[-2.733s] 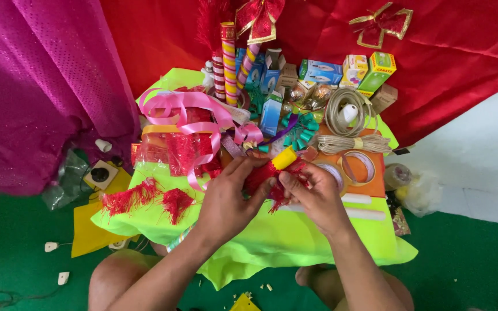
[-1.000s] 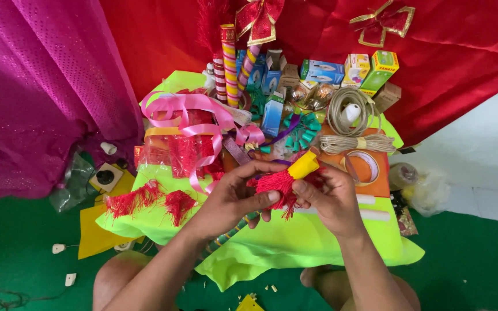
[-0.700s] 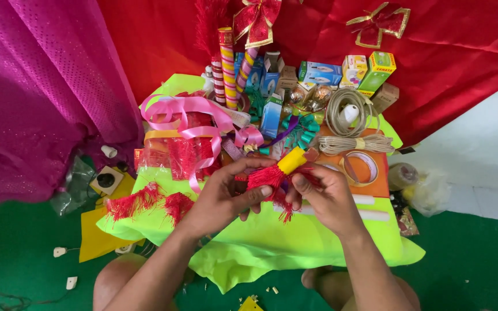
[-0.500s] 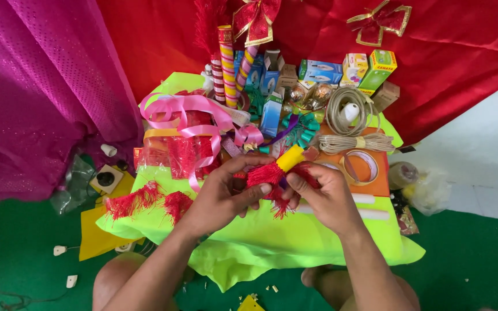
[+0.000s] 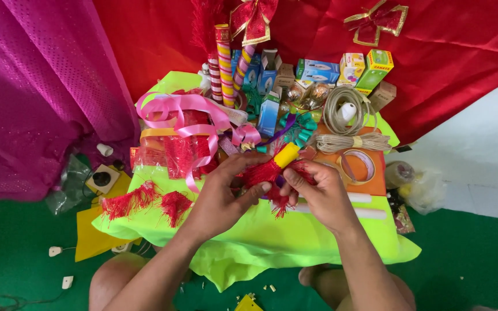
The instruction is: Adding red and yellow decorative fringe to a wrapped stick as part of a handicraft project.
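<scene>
near the middle of the frame we hold a red fringe tassel [image 5: 266, 173] between both hands, over the neon yellow-green cloth [image 5: 272, 236] that fills the lower middle. our left hand [image 5: 223, 193] comes in from the lower left, its thumb and fingers pressed together on the tassel's left side. our right hand [image 5: 321, 193] comes in from the lower right, its fingertips pinching the right side of the same tassel, so the red strands spill out below, between the two grips. a yellow cylinder [image 5: 286, 155] pokes out at the tassel's upper end, tilted toward the upper right, just above our right fingers.

two more red fringe tufts [image 5: 145, 201] lie on the cloth at the lower left, well apart from the hands. a tangle of pink ribbon [image 5: 185, 112] sits just above our left hand. a tape ring [image 5: 357, 166] lies on an orange board [image 5: 376, 183], to the right of our right hand.
</scene>
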